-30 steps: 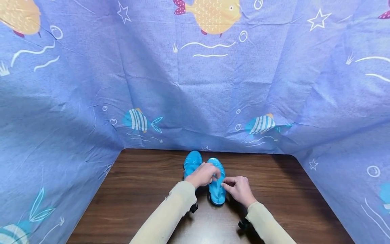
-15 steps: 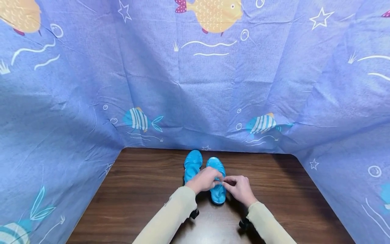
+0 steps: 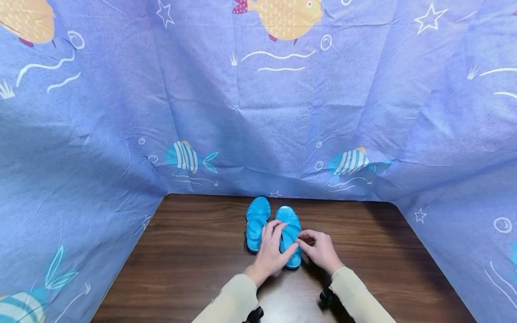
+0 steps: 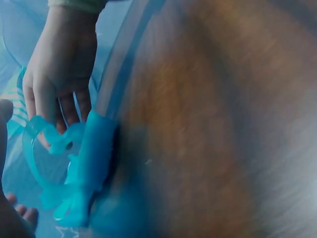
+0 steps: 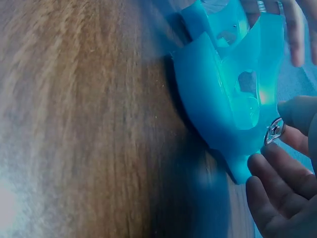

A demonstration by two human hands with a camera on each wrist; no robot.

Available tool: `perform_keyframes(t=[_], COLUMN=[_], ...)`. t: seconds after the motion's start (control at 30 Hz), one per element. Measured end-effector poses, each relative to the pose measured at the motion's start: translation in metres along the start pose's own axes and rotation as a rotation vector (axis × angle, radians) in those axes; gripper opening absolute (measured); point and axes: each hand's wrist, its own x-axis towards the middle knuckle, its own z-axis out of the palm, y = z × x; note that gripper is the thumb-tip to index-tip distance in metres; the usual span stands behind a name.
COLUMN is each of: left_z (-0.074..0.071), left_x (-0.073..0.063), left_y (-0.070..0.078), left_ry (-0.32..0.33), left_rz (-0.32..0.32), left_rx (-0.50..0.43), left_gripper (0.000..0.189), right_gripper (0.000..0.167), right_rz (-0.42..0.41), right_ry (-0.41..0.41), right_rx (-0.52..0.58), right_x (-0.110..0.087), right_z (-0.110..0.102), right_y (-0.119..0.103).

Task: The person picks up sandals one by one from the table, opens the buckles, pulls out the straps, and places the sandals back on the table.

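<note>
Two blue jelly sandals stand side by side near the table's far edge: the left sandal (image 3: 258, 211) and the right sandal (image 3: 288, 216). My right hand (image 3: 321, 251) is at the outer side of the right sandal. Its fingertips pinch a small metal buckle (image 5: 274, 131) by the sandal's side strap. My left hand (image 3: 269, 255) lies over the inner side of the same sandal, fingers spread and thumb apart, holding nothing. In the left wrist view my right hand (image 4: 62, 69) reaches to the sandal strap (image 4: 32, 148). Only parts of my left hand show there.
The sandals stand on a dark wood-grain table (image 3: 194, 251). A blue curtain (image 3: 266, 121) printed with fish hangs along its back and both sides, close behind the sandals. Dark devices sit under both wrists.
My left hand has come away from the right hand's fingertips, turning back toward the left, and its fingers have spread. My right hand stays at the buckle.
</note>
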Motion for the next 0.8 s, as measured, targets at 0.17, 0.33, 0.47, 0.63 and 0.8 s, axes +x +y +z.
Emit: perform_keyframes(t=[0.17,0.33,0.47,0.63,0.8], left_z=[-0.001,-0.002,-0.003,-0.002,0.002], left_x=[-0.017,-0.026,-0.028,-0.029,-0.027], left_y=[0.008,0.009,0.008,0.006,0.004], left_ry=[-0.184,-0.288,-0.291,-0.351,-0.389], left_rz=[-0.239,-0.325,-0.348,-0.443,-0.490], left_rx=[-0.058,-0.047,-0.038,-0.087,-0.068], left_gripper=[0.095,0.110,0.114,0.118,0.114], right_gripper=[0.020,0.032,0.048,0.064,0.086], right_rz=[0.011,0.007,0.000,0.032,0.026], right_ry=[-0.038,-0.106,-0.144,-0.168,-0.270], right_rx=[0.013,0.018,0.036,0.029,0.033], right_x=[-0.004,-0.008,-0.011,-0.014,-0.018], right_z=[0.000,-0.003,-0.008,-0.013,-0.014], right_y=[0.003,0.004,0.005,0.009,0.013])
